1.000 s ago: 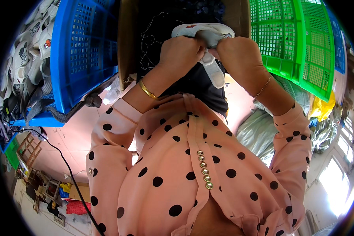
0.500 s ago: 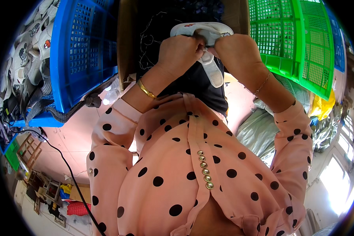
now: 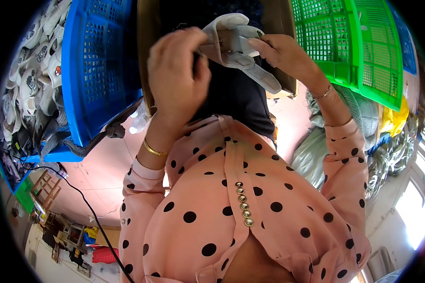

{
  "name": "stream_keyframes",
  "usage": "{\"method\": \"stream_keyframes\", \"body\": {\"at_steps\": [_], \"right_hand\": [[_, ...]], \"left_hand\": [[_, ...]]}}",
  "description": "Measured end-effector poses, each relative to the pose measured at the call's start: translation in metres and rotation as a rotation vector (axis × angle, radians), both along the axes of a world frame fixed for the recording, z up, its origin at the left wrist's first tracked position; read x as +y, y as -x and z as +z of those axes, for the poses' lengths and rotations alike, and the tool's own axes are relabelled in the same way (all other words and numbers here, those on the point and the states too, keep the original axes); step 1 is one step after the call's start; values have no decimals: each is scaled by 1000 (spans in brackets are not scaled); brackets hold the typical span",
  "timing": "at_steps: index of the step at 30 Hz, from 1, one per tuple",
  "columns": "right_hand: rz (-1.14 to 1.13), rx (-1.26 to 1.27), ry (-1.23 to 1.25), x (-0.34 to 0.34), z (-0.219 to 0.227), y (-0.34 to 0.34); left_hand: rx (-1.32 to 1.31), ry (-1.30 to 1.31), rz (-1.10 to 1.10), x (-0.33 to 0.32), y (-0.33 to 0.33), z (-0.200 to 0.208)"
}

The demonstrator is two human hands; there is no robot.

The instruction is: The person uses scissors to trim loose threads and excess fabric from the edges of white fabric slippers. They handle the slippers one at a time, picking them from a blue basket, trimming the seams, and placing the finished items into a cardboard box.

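Note:
A white shoe upper (image 3: pixel 226 43) with a loose strap hangs above my dark-clothed lap, turned so that its inside shows. My right hand (image 3: pixel 284 54) pinches its right edge between thumb and fingers. Close to the upper's left side is my left hand (image 3: pixel 177 75), slightly smeared by motion. Its thumb stands apart from the bent fingers, and no object shows in it. The strap (image 3: pixel 264 79) dangles toward me at the lower right of the upper.
On the left a blue plastic basket (image 3: pixel 99 70) stands beside a heap of white shoe uppers (image 3: pixel 35 75). A green basket (image 3: pixel 373 52) is on the right. Ahead lies a cardboard box (image 3: pixel 281 23) with dark contents. A black cable (image 3: pixel 82 200) runs at the lower left.
Both hands were closed together on the upper; my left hand has let go and moved left and nearer. My right hand keeps the upper, which has turned to show its inside.

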State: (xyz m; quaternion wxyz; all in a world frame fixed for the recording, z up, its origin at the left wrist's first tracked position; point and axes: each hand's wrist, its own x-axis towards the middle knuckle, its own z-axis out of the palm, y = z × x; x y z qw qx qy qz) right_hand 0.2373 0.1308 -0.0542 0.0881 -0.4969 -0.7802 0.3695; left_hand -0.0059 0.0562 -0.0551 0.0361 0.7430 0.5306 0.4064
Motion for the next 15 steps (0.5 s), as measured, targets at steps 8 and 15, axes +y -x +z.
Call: {"method": "stream_keyframes", "body": {"at_steps": [8,15], "right_hand": [[-283,119,178,-37,-6,0],[-444,602,653,-67,-1,2]], "left_hand": [[197,-145,-115,-13,-44,-37],[201,-268,-135,-24,-45,-49]]}}
